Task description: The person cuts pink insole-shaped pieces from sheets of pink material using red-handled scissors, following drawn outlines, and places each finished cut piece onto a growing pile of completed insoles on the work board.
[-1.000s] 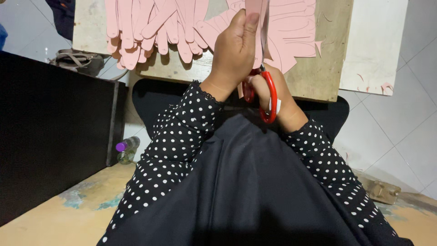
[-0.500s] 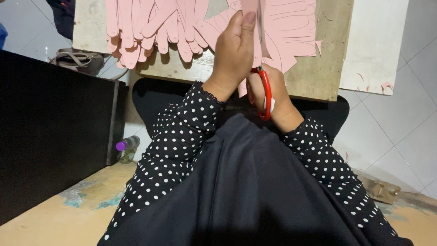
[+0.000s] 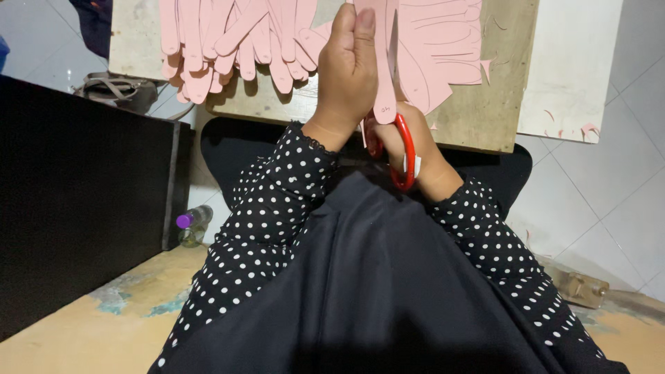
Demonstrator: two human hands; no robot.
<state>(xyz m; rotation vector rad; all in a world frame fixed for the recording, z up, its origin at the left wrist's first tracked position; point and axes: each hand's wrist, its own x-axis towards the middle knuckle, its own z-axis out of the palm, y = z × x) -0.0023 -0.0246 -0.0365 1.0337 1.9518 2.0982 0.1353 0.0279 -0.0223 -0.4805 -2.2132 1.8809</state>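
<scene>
Head view: left hand [image 3: 350,76] pinches a pink paper strip [image 3: 383,69], right hand [image 3: 415,149] (mostly hidden) grips red scissors [image 3: 405,149].

Pale pink cut paper strips [image 3: 242,41], red plastic scissor handles [image 3: 405,149], black white-dotted fabric sleeves [image 3: 277,201], purple bottle cap [image 3: 183,221].
</scene>
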